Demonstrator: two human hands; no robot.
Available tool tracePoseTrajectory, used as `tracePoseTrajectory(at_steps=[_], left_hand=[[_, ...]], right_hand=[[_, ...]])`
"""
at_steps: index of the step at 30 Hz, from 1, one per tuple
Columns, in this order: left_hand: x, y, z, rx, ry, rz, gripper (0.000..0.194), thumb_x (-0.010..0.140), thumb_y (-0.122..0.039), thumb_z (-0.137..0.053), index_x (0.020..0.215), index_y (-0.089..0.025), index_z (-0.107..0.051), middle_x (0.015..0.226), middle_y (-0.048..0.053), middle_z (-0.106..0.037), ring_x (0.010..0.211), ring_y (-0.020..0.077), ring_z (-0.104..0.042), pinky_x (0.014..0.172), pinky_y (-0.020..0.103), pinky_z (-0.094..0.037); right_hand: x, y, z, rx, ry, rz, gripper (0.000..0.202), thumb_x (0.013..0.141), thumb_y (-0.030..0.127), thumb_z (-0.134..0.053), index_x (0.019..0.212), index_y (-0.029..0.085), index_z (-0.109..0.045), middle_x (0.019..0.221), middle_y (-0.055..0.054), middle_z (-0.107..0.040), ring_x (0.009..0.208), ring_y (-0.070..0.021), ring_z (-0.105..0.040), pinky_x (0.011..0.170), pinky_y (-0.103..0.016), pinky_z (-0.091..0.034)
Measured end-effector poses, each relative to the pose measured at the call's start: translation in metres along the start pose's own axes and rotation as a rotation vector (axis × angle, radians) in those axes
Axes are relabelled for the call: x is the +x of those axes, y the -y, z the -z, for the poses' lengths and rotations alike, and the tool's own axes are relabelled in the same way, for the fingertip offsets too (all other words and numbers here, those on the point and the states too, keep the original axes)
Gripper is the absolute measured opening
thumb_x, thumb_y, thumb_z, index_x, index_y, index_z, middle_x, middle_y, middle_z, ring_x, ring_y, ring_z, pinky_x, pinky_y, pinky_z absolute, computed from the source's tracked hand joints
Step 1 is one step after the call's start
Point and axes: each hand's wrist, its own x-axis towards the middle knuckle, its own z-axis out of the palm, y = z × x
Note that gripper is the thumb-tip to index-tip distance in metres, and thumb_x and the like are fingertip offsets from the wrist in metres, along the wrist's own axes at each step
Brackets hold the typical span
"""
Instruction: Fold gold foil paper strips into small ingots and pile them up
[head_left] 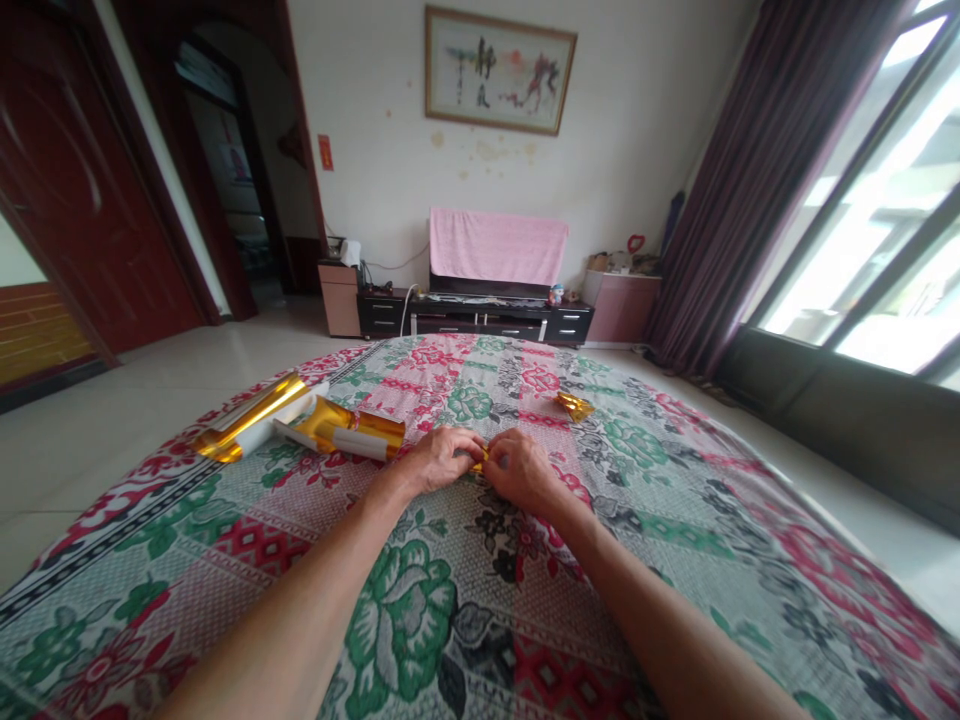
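Observation:
My left hand (444, 458) and my right hand (517, 468) meet over the middle of the patterned cloth. Between their fingertips is a small piece of gold foil paper (481, 458), mostly hidden by the fingers. Both hands are closed on it, with thumbs and fingers pressed together. Left of my left hand lies a curled sheet of gold foil paper (367, 432) with a white back. Beyond that, a longer gold roll (259, 415) rests at a slant. A folded gold foil shape (575, 405) sits apart, ahead and to the right of my right hand.
A flowered red, green and grey cloth (405, 610) covers the broad surface under my arms. Past its far edge stands a low black cabinet (480, 318), with a pink towel (499, 245) draped over something above it. A purple curtain (780, 150) hangs by the window at right.

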Motion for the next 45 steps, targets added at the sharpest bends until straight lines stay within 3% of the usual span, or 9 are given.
tracePoseTrajectory(at_steps=[34,45], left_hand=[[-0.001,-0.006,-0.001,0.008,-0.001,-0.002,0.022,0.071,-0.011,-0.051,0.075,-0.020,-0.070,0.095,-0.001,-0.068,0.087,0.0121,-0.061,0.083,0.023,-0.046],[-0.003,-0.013,0.000,0.084,-0.031,0.025,0.018,0.068,-0.011,-0.055,0.075,-0.020,-0.070,0.096,0.000,-0.068,0.090,0.0138,-0.060,0.086,0.024,-0.044]], right_hand=[[0.002,0.001,-0.002,0.005,0.018,-0.051,0.011,0.065,0.016,-0.054,0.062,0.018,-0.064,0.076,-0.003,-0.062,0.074,-0.0146,-0.054,0.067,-0.024,-0.039],[-0.004,0.002,-0.003,-0.020,0.013,-0.129,0.014,0.068,0.019,-0.054,0.077,0.021,-0.064,0.088,-0.005,-0.058,0.083,-0.0193,-0.051,0.074,-0.034,-0.036]])
